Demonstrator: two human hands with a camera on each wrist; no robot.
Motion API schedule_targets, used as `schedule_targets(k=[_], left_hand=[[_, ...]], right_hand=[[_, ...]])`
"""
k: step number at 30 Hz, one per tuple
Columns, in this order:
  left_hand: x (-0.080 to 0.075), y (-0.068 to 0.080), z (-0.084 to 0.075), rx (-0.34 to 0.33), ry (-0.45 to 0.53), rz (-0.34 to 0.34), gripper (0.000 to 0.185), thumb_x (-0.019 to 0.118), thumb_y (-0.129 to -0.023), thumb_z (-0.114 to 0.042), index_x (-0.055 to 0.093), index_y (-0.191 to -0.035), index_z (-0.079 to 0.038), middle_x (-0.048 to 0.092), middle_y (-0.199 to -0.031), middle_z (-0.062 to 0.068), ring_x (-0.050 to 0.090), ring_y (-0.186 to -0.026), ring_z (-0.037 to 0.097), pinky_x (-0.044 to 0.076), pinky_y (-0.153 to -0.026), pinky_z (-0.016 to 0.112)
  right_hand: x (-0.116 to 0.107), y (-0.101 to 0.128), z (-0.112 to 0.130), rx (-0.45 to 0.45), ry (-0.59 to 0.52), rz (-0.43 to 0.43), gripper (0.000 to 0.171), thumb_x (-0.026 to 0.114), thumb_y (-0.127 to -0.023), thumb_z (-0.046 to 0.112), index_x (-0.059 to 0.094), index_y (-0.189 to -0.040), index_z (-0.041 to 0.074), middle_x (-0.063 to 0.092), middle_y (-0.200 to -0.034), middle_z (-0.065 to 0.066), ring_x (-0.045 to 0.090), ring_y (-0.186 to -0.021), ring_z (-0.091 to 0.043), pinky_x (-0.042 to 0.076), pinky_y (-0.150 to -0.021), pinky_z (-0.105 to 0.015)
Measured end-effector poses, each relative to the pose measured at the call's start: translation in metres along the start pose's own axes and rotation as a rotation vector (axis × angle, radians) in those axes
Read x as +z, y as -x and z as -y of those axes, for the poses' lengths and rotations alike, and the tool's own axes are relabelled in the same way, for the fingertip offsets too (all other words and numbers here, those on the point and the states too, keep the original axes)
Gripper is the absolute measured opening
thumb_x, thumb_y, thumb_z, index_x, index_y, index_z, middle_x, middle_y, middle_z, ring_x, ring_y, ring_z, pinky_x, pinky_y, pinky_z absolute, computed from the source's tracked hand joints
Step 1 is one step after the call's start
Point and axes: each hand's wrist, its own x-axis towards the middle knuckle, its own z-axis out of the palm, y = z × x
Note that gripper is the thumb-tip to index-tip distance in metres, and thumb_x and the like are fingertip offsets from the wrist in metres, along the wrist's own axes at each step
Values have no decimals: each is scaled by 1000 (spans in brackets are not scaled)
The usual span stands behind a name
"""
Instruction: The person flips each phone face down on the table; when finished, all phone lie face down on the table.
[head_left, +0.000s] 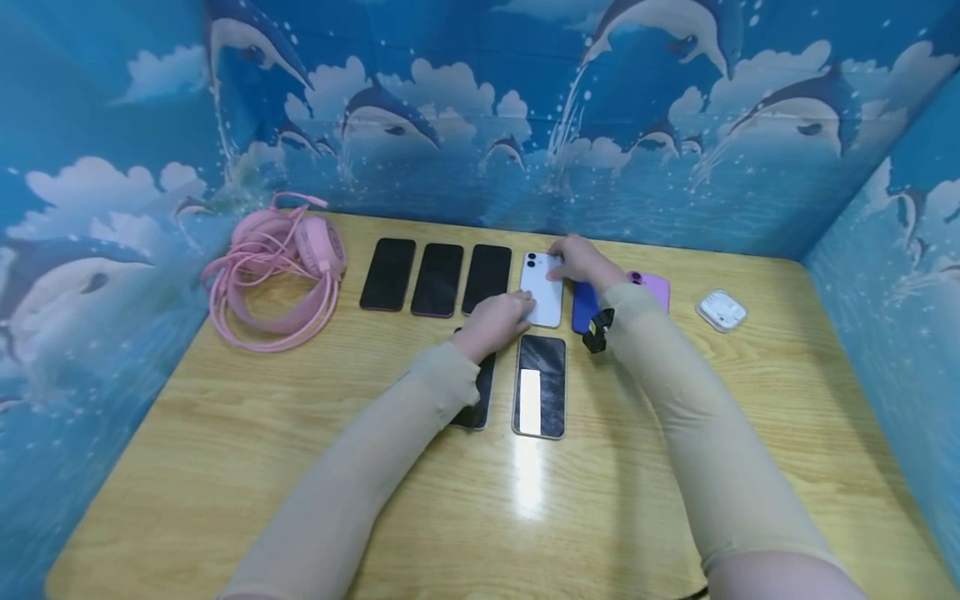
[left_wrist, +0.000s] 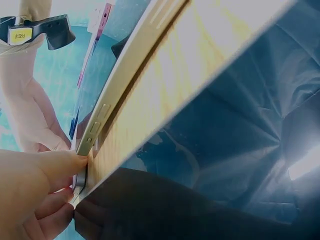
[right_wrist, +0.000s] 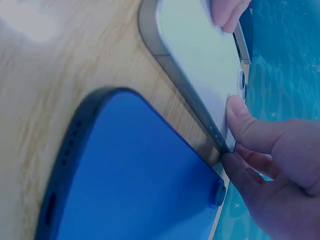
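Note:
A white phone (head_left: pixel 543 293) lies back up, its two lenses at the far left corner. My right hand (head_left: pixel 585 262) pinches its far right corner, thumb (right_wrist: pixel 239 106) on the back and fingers at the edge. Toward its left edge my left hand (head_left: pixel 492 323) holds the phone, fingertips (right_wrist: pixel 228 11) on its back. A blue phone (right_wrist: pixel 135 170) lies just right of it, partly under my right wrist. Nearer me are a phone with a glare on its screen (head_left: pixel 553 392) and a dark phone (head_left: pixel 474 412) partly hidden by my left hand.
Several dark phones, one at the far left (head_left: pixel 387 275), form a row at the back. Pink headphones (head_left: pixel 321 246) with a coiled cable lie left of them. To the right are a purple phone (head_left: pixel 657 289) and a white earphone case (head_left: pixel 722 310). Dolphin-print curtains surround the table (head_left: pixel 757 433).

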Motion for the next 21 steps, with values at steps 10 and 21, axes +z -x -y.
schedule_targets(k=[10,21], left_hand=[[2,-1,-2,-14,21,-13,39,60,-96,-27,57,-132,-11,48,-142,6,45,-130,18,39,-105,30],[0,1,-2,-18,53,-11,46,62,-94,-24,51,-137,-11,44,-145,3,39,-133,16,36,-107,28]], right_hand=[[2,3,0,112,-204,-72,47,62,-94,31,55,-125,-3,55,-120,-22,53,-104,-33,46,-87,-44],[-2,6,-2,170,-323,-108,43,49,-99,36,48,-116,-3,50,-111,-20,47,-92,-29,42,-75,-39]])
